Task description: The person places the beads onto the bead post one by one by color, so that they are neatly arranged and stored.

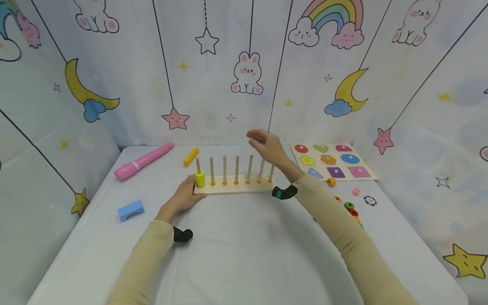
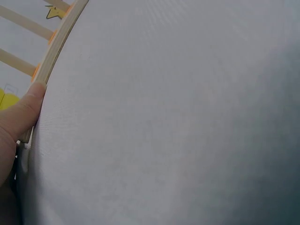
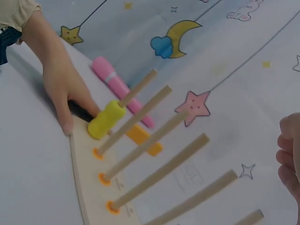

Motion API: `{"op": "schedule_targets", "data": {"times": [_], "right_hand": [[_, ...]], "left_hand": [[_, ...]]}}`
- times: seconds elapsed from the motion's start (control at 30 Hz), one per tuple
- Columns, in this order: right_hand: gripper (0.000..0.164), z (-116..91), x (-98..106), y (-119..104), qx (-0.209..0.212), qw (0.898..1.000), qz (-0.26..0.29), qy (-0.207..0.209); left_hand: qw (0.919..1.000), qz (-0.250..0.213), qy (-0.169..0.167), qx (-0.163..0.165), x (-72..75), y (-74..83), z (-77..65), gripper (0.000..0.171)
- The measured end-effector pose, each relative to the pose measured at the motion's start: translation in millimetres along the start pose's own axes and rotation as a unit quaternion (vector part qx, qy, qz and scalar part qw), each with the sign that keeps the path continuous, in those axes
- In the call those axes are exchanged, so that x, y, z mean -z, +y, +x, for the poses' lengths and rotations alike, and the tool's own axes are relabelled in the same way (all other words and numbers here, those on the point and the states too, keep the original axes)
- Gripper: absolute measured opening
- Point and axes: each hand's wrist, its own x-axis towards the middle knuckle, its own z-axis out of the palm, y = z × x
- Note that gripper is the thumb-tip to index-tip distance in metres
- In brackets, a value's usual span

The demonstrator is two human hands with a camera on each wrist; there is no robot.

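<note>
Peg board (image 1: 236,189) stands on the desk (image 1: 236,250); the left hand (image 1: 184,195) grips its left end, beside its yellow beads (image 1: 200,179). The right hand (image 1: 270,147), fingers bent, is near its right end; I cannot tell if it holds something.

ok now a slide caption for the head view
Left grip holds one end of the pegboard, right grip raised, yellow beads on its leftmost peg.

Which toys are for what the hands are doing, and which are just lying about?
In the job:
pegboard, gripped by the left hand
yellow beads on its end peg
probably the loose beads

Lying about:
long pink toy
yellow block
blue block
shape puzzle
round chip
</note>
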Motion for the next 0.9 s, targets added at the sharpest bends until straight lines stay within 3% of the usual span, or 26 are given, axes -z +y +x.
{"op": "schedule_targets", "data": {"times": [0.3,0.63,0.77,0.9], "right_hand": [[0.031,-31.8,52.0,27.3,-0.038,0.997,-0.006,0.065],[0.037,-87.0,102.9,55.9,-0.121,0.99,-0.032,0.058],[0.036,-109.2,121.1,57.9,-0.145,0.987,-0.043,0.058],[0.032,-126.2,138.1,44.5,-0.157,0.983,-0.067,0.065]], "left_hand": [[0.9999,-0.003,0.006,-0.01,1.4,0.2,-3.5,0.081],[0.9999,-0.001,0.0,-0.012,2.8,1.2,-3.0,0.082],[0.9999,-0.003,0.002,-0.016,1.6,0.6,-2.0,0.082],[0.9997,-0.006,0.002,-0.023,0.1,-0.2,0.0,0.082]]}}
